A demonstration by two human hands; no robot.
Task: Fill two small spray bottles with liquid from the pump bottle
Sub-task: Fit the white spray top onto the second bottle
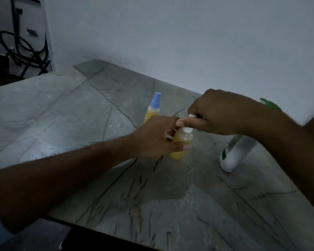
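You are looking down at a grey stone surface (65, 113) crossed by dark veins, set against a plain pale wall (170, 37). In the far left corner, past its edge, you see looped black cables (24, 49).

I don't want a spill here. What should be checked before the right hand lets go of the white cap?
1. Left hand grips the near spray bottle: ok.
2. Right hand holds the white cap on its neck: ok.
3. Cap fully tightened: cannot tell.
4. Near bottle filled: ok, yellow liquid to the shoulder.
5. Blue-capped bottle upright, capped, filled: ok.
6. Pump bottle clear of the forearm: not ok, it stands under it.
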